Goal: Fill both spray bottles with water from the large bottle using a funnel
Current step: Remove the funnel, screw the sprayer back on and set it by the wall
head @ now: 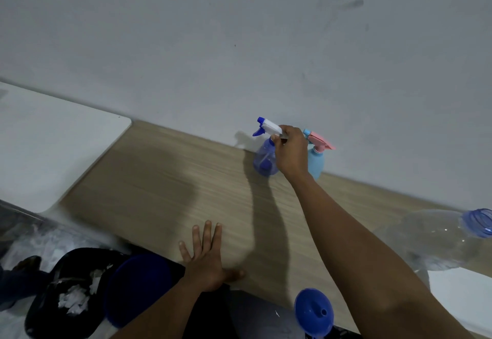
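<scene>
Centre frame: right hand point(290, 149) grips the light, stiff blue spray bottle point(266, 161) by its trigger head point(270, 127), probably the surest hold; left hand point(205, 256) lies flat, fingers released.

large bottle point(436, 240) cropped (right edge), blurred

Matt wood-grain table point(170, 179), translucent blue plastic spray bottle point(263, 161), clear plastic large bottle point(436, 240), glossy plastic funnel point(314, 312)

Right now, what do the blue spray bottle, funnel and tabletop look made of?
Blue spray bottle: translucent plastic, probably; a darker shape inside shows through. Funnel: opaque blue plastic, smooth sheen. Tabletop: matte wood-look surface with straight grain, likely laminate; can't confirm.
</scene>
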Available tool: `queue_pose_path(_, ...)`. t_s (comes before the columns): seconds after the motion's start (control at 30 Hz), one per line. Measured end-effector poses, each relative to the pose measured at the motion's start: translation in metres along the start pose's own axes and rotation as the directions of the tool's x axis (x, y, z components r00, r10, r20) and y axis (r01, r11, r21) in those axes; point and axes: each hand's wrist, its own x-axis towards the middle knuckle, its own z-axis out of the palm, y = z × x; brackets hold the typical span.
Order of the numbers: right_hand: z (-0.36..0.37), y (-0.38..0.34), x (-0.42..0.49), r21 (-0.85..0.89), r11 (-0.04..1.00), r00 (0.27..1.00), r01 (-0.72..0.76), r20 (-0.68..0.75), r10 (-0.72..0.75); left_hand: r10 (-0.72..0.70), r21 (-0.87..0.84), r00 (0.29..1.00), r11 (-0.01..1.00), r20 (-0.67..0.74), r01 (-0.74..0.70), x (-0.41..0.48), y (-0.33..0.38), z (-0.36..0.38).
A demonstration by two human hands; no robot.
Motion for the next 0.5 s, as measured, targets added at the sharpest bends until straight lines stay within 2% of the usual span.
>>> queue_pose_path(0.1,0.000,0.000,0.000,0.030,0.999,0.999,-0.016,0.029,0.015,0.005,-0.004,1.000,1.000,-0.018,-0.005,0.000,-0.001,0.001)
queue_pose_path(0.27,-0.007,0.007,0.004,-0.069,0.998,0.993,0.008,0.120,0.000,0.012,0.000,0.999,1.000,-0.038,-0.012,0.001,-0.002,0.003)
queue_pose_path(0.4,-0.027,0.002,-0.006,-0.254,0.954,0.984,0.159,0.120,-0.132,0.010,0.014,0.998,1.000,-0.063,-0.009,0.003,-0.001,0.007)
queue_pose_path(0.5,-0.041,0.007,-0.025,-0.284,0.933,0.975,0.222,0.033,-0.221,0.011,-0.001,0.997,1.000,-0.082,-0.011,0.005,-0.004,0.009)
